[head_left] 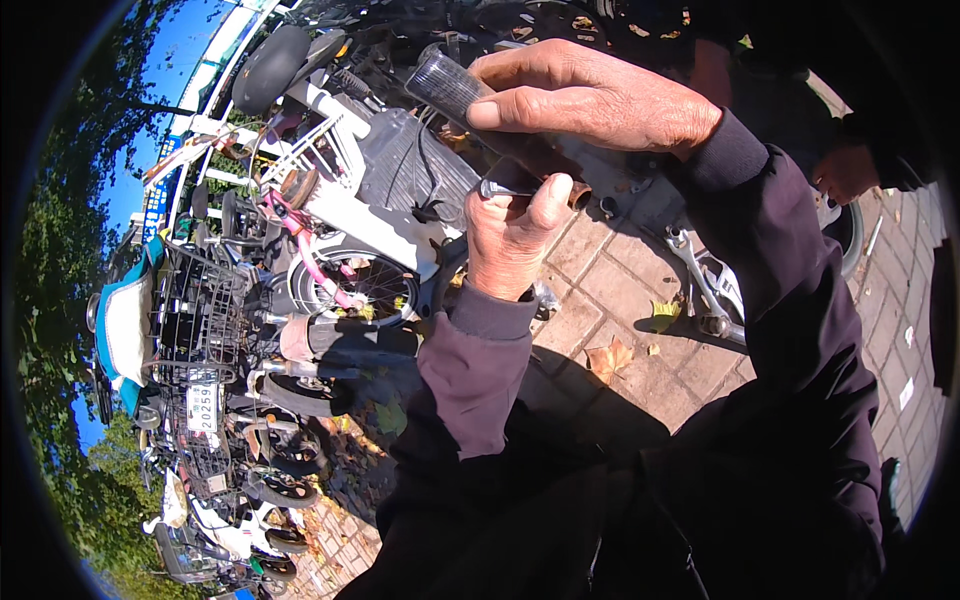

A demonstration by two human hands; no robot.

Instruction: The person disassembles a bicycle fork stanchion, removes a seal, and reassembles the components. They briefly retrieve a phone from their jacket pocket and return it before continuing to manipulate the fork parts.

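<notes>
Dark ribbed cylinder [447, 85], a single one, is held up off the right edge of a grey footboard [405, 155]. Judging by the grip, two-handed handling is in hand; the next move calls for keeping both holds steady. Counted, largest first: one white scooter [365, 225], one pink frame [292, 219], two hands, the right hand [590, 100] pinching the cylinder, the left hand [510, 240] curled around one shiny-edged dark piece [510, 178], at least two fallen leaves [608, 358].
</notes>
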